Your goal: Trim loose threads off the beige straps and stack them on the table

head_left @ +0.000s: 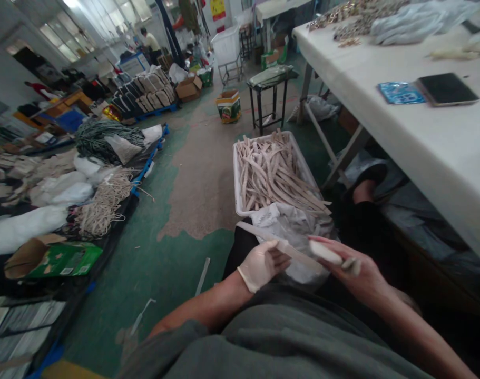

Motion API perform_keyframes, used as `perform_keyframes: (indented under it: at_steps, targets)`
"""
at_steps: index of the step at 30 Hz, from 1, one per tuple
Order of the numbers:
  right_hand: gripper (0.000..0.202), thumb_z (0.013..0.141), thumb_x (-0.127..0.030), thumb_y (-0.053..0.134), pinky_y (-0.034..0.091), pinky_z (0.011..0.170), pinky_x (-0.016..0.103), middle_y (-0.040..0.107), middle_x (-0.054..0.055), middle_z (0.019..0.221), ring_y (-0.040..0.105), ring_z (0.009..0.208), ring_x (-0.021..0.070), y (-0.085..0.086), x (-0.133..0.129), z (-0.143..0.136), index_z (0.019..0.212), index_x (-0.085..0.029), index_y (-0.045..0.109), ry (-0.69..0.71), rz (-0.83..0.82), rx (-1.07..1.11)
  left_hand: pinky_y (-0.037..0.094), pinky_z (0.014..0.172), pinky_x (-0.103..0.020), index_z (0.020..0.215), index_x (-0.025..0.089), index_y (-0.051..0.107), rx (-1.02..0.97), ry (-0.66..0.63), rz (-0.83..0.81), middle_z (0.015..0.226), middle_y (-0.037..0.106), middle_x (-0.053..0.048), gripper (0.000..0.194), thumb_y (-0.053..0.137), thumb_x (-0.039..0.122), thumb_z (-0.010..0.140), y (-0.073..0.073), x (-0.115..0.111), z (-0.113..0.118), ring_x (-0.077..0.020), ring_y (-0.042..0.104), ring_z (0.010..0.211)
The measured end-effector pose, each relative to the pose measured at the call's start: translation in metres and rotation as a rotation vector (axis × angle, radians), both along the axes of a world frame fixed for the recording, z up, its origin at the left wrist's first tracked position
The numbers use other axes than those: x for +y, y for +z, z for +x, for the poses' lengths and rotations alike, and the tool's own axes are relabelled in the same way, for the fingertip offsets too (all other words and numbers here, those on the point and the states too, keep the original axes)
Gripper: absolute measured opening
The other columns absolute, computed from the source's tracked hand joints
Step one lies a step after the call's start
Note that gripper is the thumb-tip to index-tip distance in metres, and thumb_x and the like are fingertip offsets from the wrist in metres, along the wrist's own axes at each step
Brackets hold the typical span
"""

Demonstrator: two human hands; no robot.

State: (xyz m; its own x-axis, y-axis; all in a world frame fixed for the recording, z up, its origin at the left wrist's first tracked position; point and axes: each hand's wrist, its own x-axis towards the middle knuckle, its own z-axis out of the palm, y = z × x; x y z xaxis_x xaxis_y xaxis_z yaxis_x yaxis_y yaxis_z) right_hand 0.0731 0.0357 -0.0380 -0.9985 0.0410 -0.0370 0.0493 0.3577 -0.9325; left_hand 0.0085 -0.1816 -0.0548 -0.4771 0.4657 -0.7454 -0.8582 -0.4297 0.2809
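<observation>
Over my lap, my left hand (263,263) wears a thin whitish glove, its fingers curled round a pale flat strap (299,256). The strap slants from upper left down toward my right hand (356,273). That hand is bare and closed on a white rounded oblong piece (325,252), with a small greyish part poking out beside it; blur hides the exact kind. Under both hands lies a crumpled whitish plastic bag (287,221). Just beyond it, a white plastic crate (238,195) is heaped with beige straps (269,166).
On the right stands a white-covered table (401,121) bearing a phone (447,88) and a blue packet (401,92). A black stool (268,95) and a carton (228,107) are beyond the crate. Pallets with cord bundles (105,202) line the left. Another person (150,42) is far back.
</observation>
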Motion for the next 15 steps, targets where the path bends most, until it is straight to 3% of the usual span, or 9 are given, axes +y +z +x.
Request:
perform_keyframes:
  at_steps: [2,4,8,11,13,15]
  targets:
    - [0.032,0.082,-0.039,0.066,0.054,0.094,0.038,0.068,0.012,0.131,0.068,0.112,0.0293,0.003,-0.01,-0.001,0.107,-0.023,0.077,0.137,-0.011,0.106,0.048,0.081,-0.03,0.091,0.012,0.069,0.007,-0.07,0.04,0.088,0.072,-0.01,0.018,0.066,0.029,0.085,-0.006,0.006,0.008,-0.0191,0.068,0.079]
    - [0.026,0.083,-0.035,0.064,0.056,0.088,0.035,0.072,0.012,0.122,0.072,0.104,0.0269,0.007,-0.019,-0.005,0.101,-0.023,0.078,0.191,0.003,0.155,0.048,0.082,-0.031,0.097,0.011,0.07,0.051,-0.138,0.086,0.092,0.073,-0.011,0.023,0.066,0.03,0.084,-0.01,0.012,0.016,-0.021,0.068,0.082]
    - [0.017,0.081,-0.032,0.062,0.055,0.063,0.026,0.076,0.007,0.078,0.072,0.069,0.0213,0.017,-0.024,-0.014,0.079,-0.021,0.074,0.156,0.093,0.2,0.047,0.085,-0.035,0.109,0.009,0.07,0.174,-0.259,0.237,0.106,0.073,-0.016,0.033,0.062,0.03,0.084,-0.013,0.015,0.022,-0.0261,0.069,0.094]
    - [0.024,0.083,-0.039,0.061,0.052,0.052,0.025,0.07,0.004,0.063,0.066,0.056,0.0197,0.025,-0.014,-0.009,0.069,-0.022,0.07,0.075,0.13,0.163,0.049,0.085,-0.039,0.113,0.007,0.068,0.09,-0.314,0.248,0.107,0.073,-0.018,0.045,0.056,0.043,0.089,-0.022,0.006,0.015,-0.0287,0.07,0.091]
    - [0.031,0.084,-0.047,0.06,0.053,0.05,0.027,0.069,0.004,0.062,0.065,0.055,0.0213,0.032,-0.001,0.003,0.068,-0.023,0.071,0.027,0.104,0.089,0.053,0.078,-0.039,0.111,0.009,0.066,-0.011,-0.216,0.156,0.097,0.073,-0.015,0.049,0.052,0.052,0.091,-0.033,-0.005,0.001,-0.0266,0.071,0.082]
    - [0.038,0.081,-0.059,0.061,0.056,0.051,0.029,0.071,0.006,0.064,0.067,0.058,0.0243,0.035,0.017,0.024,0.068,-0.025,0.073,-0.034,0.082,0.033,0.055,0.071,-0.034,0.107,0.012,0.063,-0.069,0.024,0.021,0.085,0.071,-0.01,0.043,0.052,0.051,0.094,-0.042,-0.02,-0.02,-0.0219,0.07,0.073]
